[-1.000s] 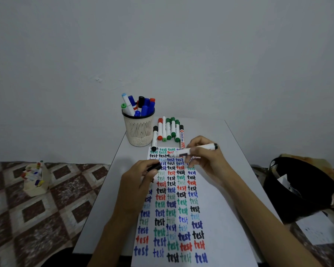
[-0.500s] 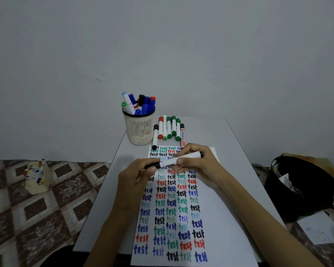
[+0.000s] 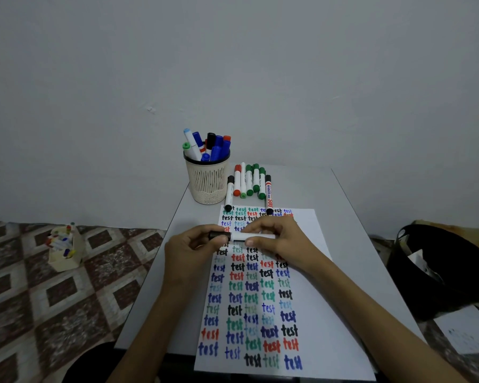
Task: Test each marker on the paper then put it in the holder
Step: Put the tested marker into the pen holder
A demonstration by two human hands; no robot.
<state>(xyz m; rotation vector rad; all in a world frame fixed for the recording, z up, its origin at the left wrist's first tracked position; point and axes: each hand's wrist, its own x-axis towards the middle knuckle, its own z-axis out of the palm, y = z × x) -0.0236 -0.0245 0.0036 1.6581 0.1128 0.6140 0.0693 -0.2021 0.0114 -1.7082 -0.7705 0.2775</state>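
The white-barrelled marker (image 3: 246, 236) is held level just above the white paper sheet covered with coloured "test" words (image 3: 320, 299), near its far end. The left hand (image 3: 192, 251) has its fingers curled round the marker's black cap (image 3: 219, 235); the right hand (image 3: 281, 243) pinches the white barrel. The cap meets the barrel, but I cannot tell if it is fully seated. If not, it may slip off on the way to the cream mesh pen holder (image 3: 207, 186) and the tip could stain the paper. The holder is already crowded, so a careless push could tip it.
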